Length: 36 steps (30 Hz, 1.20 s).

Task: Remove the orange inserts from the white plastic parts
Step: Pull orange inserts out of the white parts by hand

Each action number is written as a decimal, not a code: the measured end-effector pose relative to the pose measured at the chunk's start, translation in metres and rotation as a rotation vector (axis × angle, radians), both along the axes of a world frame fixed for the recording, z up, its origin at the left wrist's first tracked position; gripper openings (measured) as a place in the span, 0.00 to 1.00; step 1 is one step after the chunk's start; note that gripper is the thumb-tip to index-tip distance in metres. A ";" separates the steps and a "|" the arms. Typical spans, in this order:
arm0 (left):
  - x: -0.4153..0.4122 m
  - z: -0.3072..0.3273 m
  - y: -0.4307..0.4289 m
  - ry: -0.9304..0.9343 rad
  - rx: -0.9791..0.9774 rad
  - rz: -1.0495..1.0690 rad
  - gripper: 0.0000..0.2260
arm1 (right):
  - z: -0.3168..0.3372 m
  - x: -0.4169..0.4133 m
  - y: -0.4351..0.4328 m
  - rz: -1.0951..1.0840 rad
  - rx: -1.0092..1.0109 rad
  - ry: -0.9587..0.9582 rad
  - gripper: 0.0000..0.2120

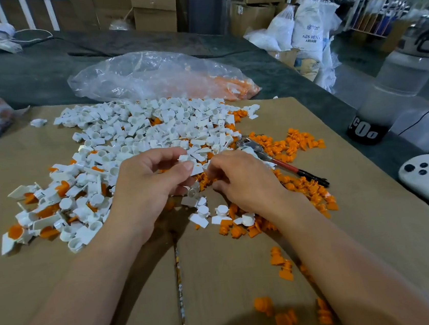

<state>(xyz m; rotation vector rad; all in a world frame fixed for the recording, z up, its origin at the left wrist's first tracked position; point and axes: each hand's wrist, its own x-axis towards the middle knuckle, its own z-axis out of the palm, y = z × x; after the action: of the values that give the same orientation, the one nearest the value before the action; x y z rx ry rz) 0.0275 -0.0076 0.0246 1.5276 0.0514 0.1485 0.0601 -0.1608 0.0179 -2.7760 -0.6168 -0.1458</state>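
step: one part (196, 168) is being stripped, held up between both hands, just clear of the heap below
left hand (146, 186): fingers curled, part pinched between thumb and forefinger
right hand (242, 180): fingers curled in against the part's right edge; fingertips are hidden, so whether an insert is gripped cannot be told
insert in the held part: not visible, masked by the fingers
progress (judged): well along; most of the white pile (150, 127) beyond the hands looks emptied, but a batch of unstripped parts (39, 209) with orange showing is left of the left hand
next move (judged): part to be kept fixed by the left pinch, insert to be pulled or pushed out toward the right, then dropped with the loose inserts (296, 142) beyond and right of the right hand; empty part to be sent to the white pile
grip note: parts are small and smooth; a firm pinch is called for, slip is likely
pliers (288, 166): lying just beyond the right hand, jaws toward the pile, red-black handle pointing right; not in use, within reach if an insert sticks
in the way: mixed white and orange pieces directly under and in front of both hands; sorted and unsorted stock could be confused there
strays: a few inserts (280, 259) scattered along the right forearm, liable to be swept off
bag (158, 75): clear plastic, beyond the white pile, some orange pieces inside at its right end
base: cardboard (374, 211), with a seam running between the forearms where small pieces could be caught
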 end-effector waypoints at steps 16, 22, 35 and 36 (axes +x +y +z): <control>0.000 0.002 0.003 0.117 -0.135 -0.107 0.09 | 0.015 -0.015 -0.006 0.044 0.791 0.158 0.09; -0.001 0.002 0.004 0.123 -0.172 -0.131 0.14 | 0.014 -0.013 -0.007 0.069 0.809 0.119 0.10; -0.006 0.005 0.003 0.092 -0.139 -0.218 0.11 | 0.011 -0.019 -0.004 0.106 0.778 -0.026 0.06; -0.006 0.005 0.003 0.082 -0.130 -0.223 0.11 | 0.011 -0.019 -0.003 0.111 0.759 -0.045 0.06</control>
<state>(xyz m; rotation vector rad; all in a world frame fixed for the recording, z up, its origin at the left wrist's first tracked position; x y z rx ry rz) 0.0214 -0.0048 0.0296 1.3989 -0.0436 -0.0944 0.0411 -0.1641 0.0289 -2.0081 -0.5713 -0.3388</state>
